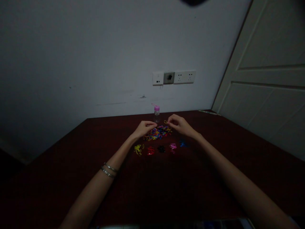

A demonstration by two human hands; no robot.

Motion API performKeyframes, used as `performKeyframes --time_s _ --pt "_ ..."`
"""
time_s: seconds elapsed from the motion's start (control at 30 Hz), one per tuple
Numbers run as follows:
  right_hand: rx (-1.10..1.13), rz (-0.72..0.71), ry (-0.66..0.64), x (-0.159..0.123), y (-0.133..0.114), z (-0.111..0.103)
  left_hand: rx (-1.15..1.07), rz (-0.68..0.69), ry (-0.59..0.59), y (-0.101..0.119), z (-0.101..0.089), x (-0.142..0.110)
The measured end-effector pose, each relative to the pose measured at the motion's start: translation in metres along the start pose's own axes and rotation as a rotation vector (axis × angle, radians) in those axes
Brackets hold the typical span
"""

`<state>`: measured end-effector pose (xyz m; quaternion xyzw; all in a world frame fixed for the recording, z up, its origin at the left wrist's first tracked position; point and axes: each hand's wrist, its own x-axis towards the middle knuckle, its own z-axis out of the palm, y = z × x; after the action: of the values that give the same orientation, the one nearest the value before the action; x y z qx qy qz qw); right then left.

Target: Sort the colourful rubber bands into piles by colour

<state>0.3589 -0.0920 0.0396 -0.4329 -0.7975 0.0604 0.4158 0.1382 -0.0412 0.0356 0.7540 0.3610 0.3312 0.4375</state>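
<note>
My right hand (pixel 179 124) pinches a small yellow rubber band (pixel 165 121) between thumb and fingertips, just above the far right of a mixed pile of coloured rubber bands (pixel 157 133). On the pile's left side, my left hand (pixel 143 128) has its thumb and fingers pressed together; whatever may be in them is too small to make out. Nearer to me lie small single-colour groups in a row: yellow bands (pixel 137 148), red bands (pixel 150 150), black bands (pixel 161 149), pink bands (pixel 172 146) and blue bands (pixel 182 143).
A clear bottle with a pink lid (pixel 156 108) stands behind the pile. All of this rests on a dark red table (pixel 166 184) against a pale wall (pixel 107 57) with power sockets (pixel 185 77). A white panelled door (pixel 269 73) is at the right.
</note>
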Motion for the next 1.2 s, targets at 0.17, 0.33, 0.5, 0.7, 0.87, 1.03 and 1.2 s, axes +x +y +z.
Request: performKeyframes --time_s 0.17,0.33,0.5,0.7,0.87,1.03,1.2 --pt "0.028 -0.047 -0.091 -0.002 -0.006 0.009 -0.052 0.02 0.012 0.004 0.01 0.0" --pt "-0.016 -0.078 -0.158 -0.002 -0.008 0.013 -0.093 0.016 -0.031 -0.004 0.015 0.001" --pt "-0.013 -0.074 -0.201 -0.001 -0.008 0.016 -0.119 -0.012 -0.02 -0.01 0.017 0.001" --pt "-0.039 -0.069 -0.196 -0.002 -0.013 0.018 -0.126 -0.053 -0.04 -0.008 0.012 0.0" --pt "-0.036 -0.049 -0.157 -0.002 -0.007 0.016 -0.02 -0.116 -0.247 -0.002 -0.012 -0.003" --pt "-0.024 -0.008 -0.133 -0.004 0.006 0.015 0.133 -0.218 -0.598 -0.012 -0.045 -0.008" --pt "-0.052 0.058 -0.138 -0.008 0.021 0.016 0.202 -0.335 -0.756 -0.036 -0.063 -0.008"
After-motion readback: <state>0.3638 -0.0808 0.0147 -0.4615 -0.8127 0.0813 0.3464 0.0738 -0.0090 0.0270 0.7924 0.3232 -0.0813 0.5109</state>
